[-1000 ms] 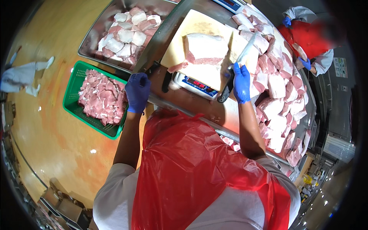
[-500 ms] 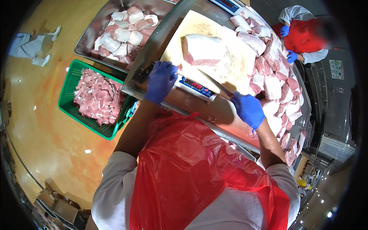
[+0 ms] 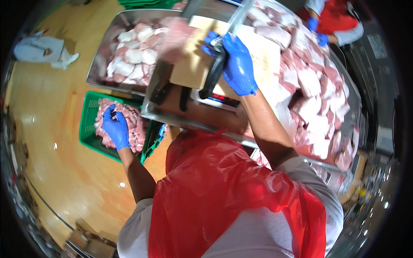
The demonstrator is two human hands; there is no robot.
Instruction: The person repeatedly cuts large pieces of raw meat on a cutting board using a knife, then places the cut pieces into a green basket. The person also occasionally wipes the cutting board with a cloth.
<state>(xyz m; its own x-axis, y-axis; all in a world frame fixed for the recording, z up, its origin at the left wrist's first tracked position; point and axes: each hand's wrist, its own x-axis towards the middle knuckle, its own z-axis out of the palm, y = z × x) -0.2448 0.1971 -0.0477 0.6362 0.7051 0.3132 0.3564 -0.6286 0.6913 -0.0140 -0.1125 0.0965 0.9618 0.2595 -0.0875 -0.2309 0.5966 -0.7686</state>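
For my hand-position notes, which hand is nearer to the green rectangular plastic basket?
Left. The blue-gloved left hand is over the basket; the blue-gloved right hand, gripping a black-handled knife, is over the cream cutting board, farther right.

Glossy yellow-orange floor (image 3: 47, 120) dotted with small white light reflections (image 3: 122, 184); brown boxes (image 3: 98, 247) lower left; pale rectangular notice (image 3: 377, 46) upper right.

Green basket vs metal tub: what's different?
Look: the green basket has perforated walls; the metal tub is grey with solid-looking walls.
Contents: the basket holds mostly pink meat pieces; the tub holds chunkier cuts, many with white faces.
Hands: the left hand is over the basket; neither of the wearer's hands is over the tub.
Shared: both hold meat and sit left of the cutting board.
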